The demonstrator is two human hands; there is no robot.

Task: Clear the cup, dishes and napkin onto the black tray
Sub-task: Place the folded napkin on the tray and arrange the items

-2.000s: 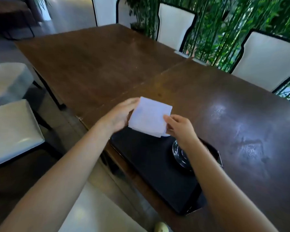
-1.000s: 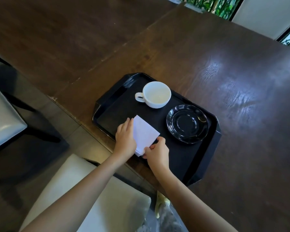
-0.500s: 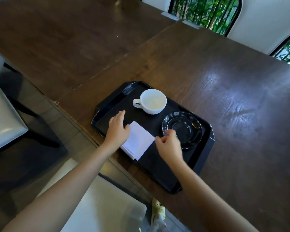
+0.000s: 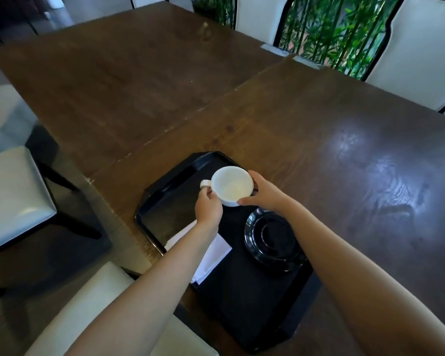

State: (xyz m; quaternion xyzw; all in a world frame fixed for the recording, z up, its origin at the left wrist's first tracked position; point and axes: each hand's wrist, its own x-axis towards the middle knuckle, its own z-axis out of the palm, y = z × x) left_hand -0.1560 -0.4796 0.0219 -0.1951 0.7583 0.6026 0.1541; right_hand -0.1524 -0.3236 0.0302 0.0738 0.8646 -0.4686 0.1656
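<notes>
Cup (image 4: 232,185), white, upright, mouth up, sits over the far end of the tray (image 4: 162,199); whether it rests on it cannot be told. Handle points left. Left hand (image 4: 208,209) is closed at the handle; right hand (image 4: 263,192) cups the opposite wall, fingers curved round it. Saucer (image 4: 272,237) lies nearer, right; napkin (image 4: 213,255) nearer, partly under the left forearm. Tray lies at the table (image 4: 319,150) edge.

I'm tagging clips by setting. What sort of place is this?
Probably a café or restaurant dining area: long wooden tables pushed together, white upholstered chairs around them, and a black serving tray for clearing a white cup.
</notes>
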